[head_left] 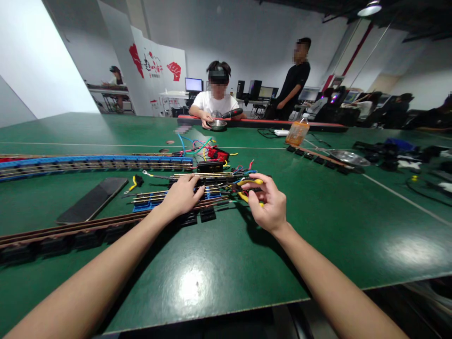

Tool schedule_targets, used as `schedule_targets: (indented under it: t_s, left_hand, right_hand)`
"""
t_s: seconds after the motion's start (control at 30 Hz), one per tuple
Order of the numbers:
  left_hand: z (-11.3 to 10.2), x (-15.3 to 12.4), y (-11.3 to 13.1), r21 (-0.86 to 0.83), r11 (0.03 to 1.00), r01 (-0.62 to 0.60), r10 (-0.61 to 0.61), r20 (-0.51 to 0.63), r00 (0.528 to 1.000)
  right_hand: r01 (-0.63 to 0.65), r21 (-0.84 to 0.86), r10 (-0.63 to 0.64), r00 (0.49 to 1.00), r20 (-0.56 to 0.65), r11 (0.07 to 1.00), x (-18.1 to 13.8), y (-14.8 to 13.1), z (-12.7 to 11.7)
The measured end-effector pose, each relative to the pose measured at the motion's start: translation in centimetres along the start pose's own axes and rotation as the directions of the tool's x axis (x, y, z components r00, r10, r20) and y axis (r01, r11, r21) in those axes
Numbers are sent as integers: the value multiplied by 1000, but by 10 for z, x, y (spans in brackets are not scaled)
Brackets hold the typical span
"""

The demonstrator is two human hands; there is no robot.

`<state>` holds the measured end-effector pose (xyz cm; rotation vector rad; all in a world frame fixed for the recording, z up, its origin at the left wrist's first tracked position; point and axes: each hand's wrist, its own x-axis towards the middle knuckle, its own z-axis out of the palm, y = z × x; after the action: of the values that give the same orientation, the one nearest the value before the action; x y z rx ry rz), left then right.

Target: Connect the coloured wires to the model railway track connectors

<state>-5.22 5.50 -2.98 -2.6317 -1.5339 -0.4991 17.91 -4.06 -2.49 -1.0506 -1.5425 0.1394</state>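
Observation:
My right hand [270, 205] grips pliers with yellow handles [251, 181]. Their dark jaws point left, at wire ends beside a group of rail strips. The handles are spread apart. Across the strips lies my left hand [181, 194], its fingers over a black strip with brass-coloured rods [212, 177] and its thumb on the near side. Just below are a blue-based rail strip [144, 202] and brown rails [116, 221] on black blocks. Thin coloured wires stick out at the strips' right ends. The exact point where the jaws meet the wires is too small to make out.
A dark phone-like slab [93, 200] and a yellow wire with a ring terminal [132, 184] lie left. Behind are long blue strips [99, 163] and a red clip [217, 154]. A bottle [297, 133] and metal dish [348, 157] stand right. Opposite, a person [216, 101] holds a bowl.

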Motion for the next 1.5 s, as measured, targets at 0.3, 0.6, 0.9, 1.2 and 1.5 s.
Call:
schedule_targets:
  t_s: [0.3,0.6,0.9,1.2,1.5]
  left_hand:
    - [-2,1,2,31,999,16,-16,10,1000]
    - [-2,1,2,11,1000,8,-8,-4,1000]
    - [1,1,0,8,1000,6,-6,-6,1000]
    - [1,1,-1,-11,1000,1,-1,-10,1000]
    - [1,1,0,-19,1000,9,-9,-7,1000]
  right_hand:
    - [-18,-116,9,997,-77,993,-32,-47,-25]
    - [127,-150,-140,987,-82,981,-71,-40,-23]
    - [157,-179,-181,975,-130,971,-81,-39,-26]
    - [28,-127,-47,988,-150,991,-78,-39,-26]
    - [174,-280,-172,985,32,944,-66,-41,-26]
